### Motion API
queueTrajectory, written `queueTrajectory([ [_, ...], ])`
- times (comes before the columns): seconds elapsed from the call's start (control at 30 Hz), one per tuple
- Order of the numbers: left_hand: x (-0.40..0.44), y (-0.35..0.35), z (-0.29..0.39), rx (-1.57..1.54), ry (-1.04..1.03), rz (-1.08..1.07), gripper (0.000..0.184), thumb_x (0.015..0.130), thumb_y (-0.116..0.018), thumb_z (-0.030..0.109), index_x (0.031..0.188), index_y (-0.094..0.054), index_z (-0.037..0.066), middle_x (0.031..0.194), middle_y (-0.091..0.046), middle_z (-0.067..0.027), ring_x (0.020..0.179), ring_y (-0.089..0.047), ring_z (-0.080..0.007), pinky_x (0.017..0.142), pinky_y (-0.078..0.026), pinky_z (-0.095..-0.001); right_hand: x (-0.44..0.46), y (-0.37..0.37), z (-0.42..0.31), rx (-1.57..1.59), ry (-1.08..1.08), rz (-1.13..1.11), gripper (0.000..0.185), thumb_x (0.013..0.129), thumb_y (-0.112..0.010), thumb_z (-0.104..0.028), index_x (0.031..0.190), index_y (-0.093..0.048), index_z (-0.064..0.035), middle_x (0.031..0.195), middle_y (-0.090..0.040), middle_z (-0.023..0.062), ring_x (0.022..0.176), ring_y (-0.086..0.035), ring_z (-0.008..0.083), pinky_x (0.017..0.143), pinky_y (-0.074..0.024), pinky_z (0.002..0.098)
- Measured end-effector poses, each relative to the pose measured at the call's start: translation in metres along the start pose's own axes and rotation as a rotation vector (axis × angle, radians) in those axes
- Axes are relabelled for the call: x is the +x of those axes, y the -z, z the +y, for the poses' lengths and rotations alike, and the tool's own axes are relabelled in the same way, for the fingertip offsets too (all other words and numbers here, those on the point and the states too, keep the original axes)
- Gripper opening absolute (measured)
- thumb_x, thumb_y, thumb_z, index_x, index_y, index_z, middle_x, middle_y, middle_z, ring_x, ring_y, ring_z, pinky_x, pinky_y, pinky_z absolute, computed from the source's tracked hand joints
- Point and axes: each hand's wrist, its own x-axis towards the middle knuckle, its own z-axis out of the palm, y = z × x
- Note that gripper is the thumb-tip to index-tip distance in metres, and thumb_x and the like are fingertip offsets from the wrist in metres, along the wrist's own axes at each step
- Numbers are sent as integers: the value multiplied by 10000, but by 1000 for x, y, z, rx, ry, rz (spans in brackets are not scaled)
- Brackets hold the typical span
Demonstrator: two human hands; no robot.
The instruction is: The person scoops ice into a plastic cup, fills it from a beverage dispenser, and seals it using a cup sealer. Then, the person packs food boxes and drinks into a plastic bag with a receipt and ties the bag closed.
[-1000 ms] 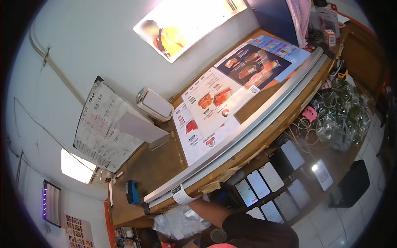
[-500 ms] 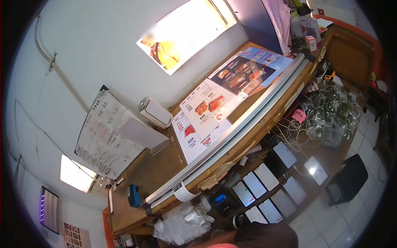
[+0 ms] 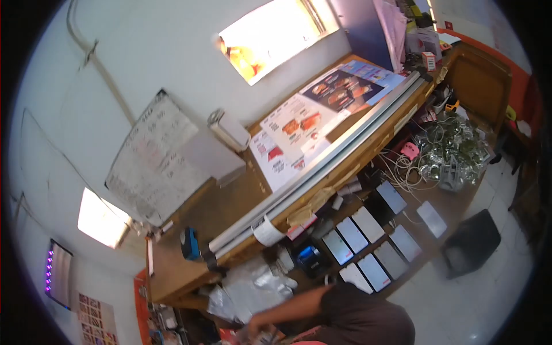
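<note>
My right arm, in a dark sleeve, reaches leftward along the bottom of the view. My right hand (image 3: 257, 329) is at the lower edge, blurred and partly cut off, so its fingers do not show clearly. A small red item (image 3: 227, 334) is close by on its left. Just above the hand lies a heap of clear plastic bags (image 3: 250, 292). My left hand cannot be made out. Right of the bags is a dark device with a blue-lit screen (image 3: 310, 256). Beyond it, several phones or tablets (image 3: 352, 234) lie in rows, some with lit screens.
A wooden counter (image 3: 221, 206) with a metal rail (image 3: 322, 190) carries printed food menus (image 3: 293, 129), a whiteboard (image 3: 152, 155) and a blue tape measure (image 3: 190, 244). White cables (image 3: 402, 169) and a pile of plastic packets (image 3: 454, 150) are at right, above a black chair (image 3: 474, 241).
My right arm has come into view, stretched leftward, with the hand at the bottom edge. The view has shifted slightly. The person behind the wall opening shows less.
</note>
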Motion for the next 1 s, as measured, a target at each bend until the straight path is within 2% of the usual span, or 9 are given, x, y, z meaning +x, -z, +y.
queueTrajectory([
  [0.13,24,12,-21,-142,-82,30,323,845,-610,70,1159,-596,-1,962,-611,-97,795,-577,-173,688,-501,-299,-12,5,-77,-747,-386,-401,500,719,-732,-414,1082,-679,-74,947,-701,94,848,-679,272,696,-534,412],
  [0.2,23,10,-9,-188,-78,12,273,803,-576,58,1076,-581,62,665,-469,33,529,-430,-42,434,-322,-209,-21,-5,-61,-809,-121,-29,217,717,-671,-229,844,-718,-60,824,-703,126,789,-684,298,671,-533,420],
  [0.3,13,12,5,-307,-129,-171,321,849,-647,100,1153,-565,38,975,-604,-5,819,-583,-95,650,-463,-220,-37,-1,-67,-787,208,520,65,643,-640,-147,605,-659,-98,686,-651,160,668,-626,364,649,-498,448],
  [0.37,0,8,20,-261,-225,-326,416,877,-621,46,1275,-504,19,1099,-589,-37,961,-580,-129,830,-484,-270,-52,-7,-58,-606,131,771,233,730,-688,-230,899,-712,-72,1090,-612,171,1093,-519,372,947,-395,473],
  [0.43,-1,14,-23,-264,-210,-340,623,820,-692,60,1373,-408,17,1286,-522,-98,1180,-511,-205,983,-421,-329,-73,-26,-34,-327,8,918,862,700,-799,-280,1432,-397,-67,1486,-339,193,1409,-249,367,1153,-194,466],
  [0.47,-3,12,-14,-201,-274,-323,957,677,-839,153,1449,-290,14,1409,-418,-139,1303,-416,-257,1070,-347,-381,-87,-30,-43,-79,-84,975,1179,631,-864,-317,1526,-136,-74,1548,-201,205,1429,-199,351,1167,-152,448],
  [0.6,25,0,-77,398,-425,-544,1445,413,-950,339,1515,-69,29,1567,-127,-194,1432,-187,-328,1140,-239,-452,-84,-83,3,130,-204,978,1368,558,-912,-281,1523,31,-57,1528,-216,240,1418,-219,354,1155,-173,440],
  [0.8,55,-110,-133,53,-497,-680,712,613,-866,284,1185,-540,13,1410,-377,-214,1304,-354,-382,1078,-316,-453,-16,-102,18,-210,-500,1009,1354,499,-928,-310,1522,-76,-61,1406,-405,231,1302,-374,380,1083,-263,474],
  [1.0,41,-141,-168,-165,-183,-742,400,756,-777,121,1063,-537,31,1081,-560,-79,1057,-539,-197,997,-414,-369,26,-102,38,-396,-750,786,718,613,-769,-303,1276,-572,-109,1229,-574,138,1203,-457,382,992,-340,461],
])
